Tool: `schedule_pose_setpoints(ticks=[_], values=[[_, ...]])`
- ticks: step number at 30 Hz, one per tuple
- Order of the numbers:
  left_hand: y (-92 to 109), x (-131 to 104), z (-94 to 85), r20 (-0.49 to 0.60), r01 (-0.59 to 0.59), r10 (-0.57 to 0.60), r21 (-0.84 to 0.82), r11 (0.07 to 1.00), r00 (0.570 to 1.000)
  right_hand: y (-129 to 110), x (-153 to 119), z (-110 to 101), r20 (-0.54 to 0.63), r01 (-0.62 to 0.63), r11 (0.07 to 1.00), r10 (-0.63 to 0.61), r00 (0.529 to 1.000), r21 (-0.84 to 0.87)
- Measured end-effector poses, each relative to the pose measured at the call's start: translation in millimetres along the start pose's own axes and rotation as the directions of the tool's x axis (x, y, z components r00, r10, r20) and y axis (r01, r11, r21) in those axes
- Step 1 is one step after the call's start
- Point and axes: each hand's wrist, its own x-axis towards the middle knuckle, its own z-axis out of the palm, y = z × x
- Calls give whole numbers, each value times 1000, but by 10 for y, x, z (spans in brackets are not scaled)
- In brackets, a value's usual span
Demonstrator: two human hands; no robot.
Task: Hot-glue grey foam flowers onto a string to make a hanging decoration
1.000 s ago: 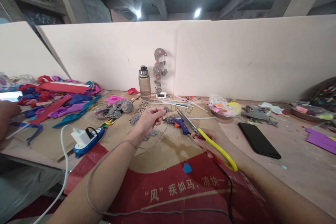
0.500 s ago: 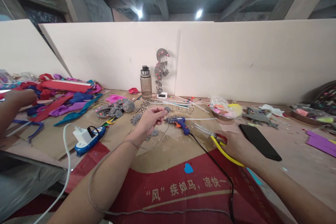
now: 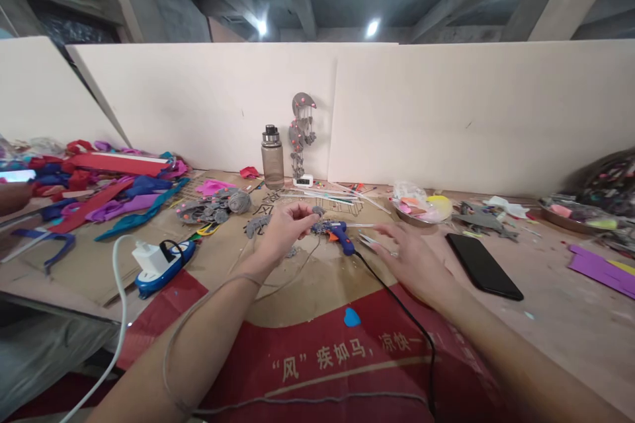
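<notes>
My left hand (image 3: 288, 230) is closed in a pinch on a small grey felt piece (image 3: 318, 211) above the cardboard. Grey yarn (image 3: 173, 337) loops round my left forearm and trails across the front. To the right, my right hand (image 3: 414, 258) has its fingers spread over the scissors (image 3: 370, 242); the blades show past the fingertips and the handles are hidden beneath the hand. Between both hands lies a blue glue gun (image 3: 342, 236), its black cord running forward. Grey felt scraps (image 3: 256, 226) lie left of my left hand.
A black phone (image 3: 483, 266) lies at the right. Behind stand a bottle (image 3: 272, 157) and a grey felt hanging ornament (image 3: 302, 120) against the white board. A blue power strip (image 3: 163, 269) sits left, near colourful fabric (image 3: 119, 188). Another person's hand (image 3: 14, 198) is at the far left.
My right hand has come off the scissor handles and moved left towards the glue gun, fingers spreading. My left hand still pinches the felt piece. The other person's hand has drawn back left.
</notes>
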Motion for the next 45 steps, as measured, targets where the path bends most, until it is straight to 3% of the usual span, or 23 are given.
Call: schedule_pose_setpoints(ticks=[2,4,7,10,14,22,27,33,38,45], values=[[19,-28,43,-13,-34,35,85,996,999,-337,96,169,-7,-46,929,52,999,367],[46,-56,75,-42,-74,83,177,981,996,-592,216,363,36,-93,775,91,995,625],[68,-77,90,-71,-116,136,235,965,988,-773,368,593,113,-169,547,134,985,820],[46,-68,80,-51,-59,67,150,987,996,-772,431,696,152,-211,456,164,975,865],[-12,-44,67,22,3,-3,7,1000,1000,-718,417,707,127,-212,445,214,969,870],[24,-68,112,43,62,-59,-81,995,997,-687,441,707,61,-175,430,266,962,886],[63,-86,137,79,122,-115,-84,989,990,-625,461,732,-10,-146,537,277,961,831],[4,-55,91,-1,75,-75,-3,997,997,-697,397,662,-77,-106,708,222,972,699],[-55,-1,29,-79,44,-45,-7,999,996,-690,372,700,-55,-73,668,169,984,740],[-44,0,38,-75,55,-57,-26,998,996,-697,378,719,-7,-105,640,170,985,761]])
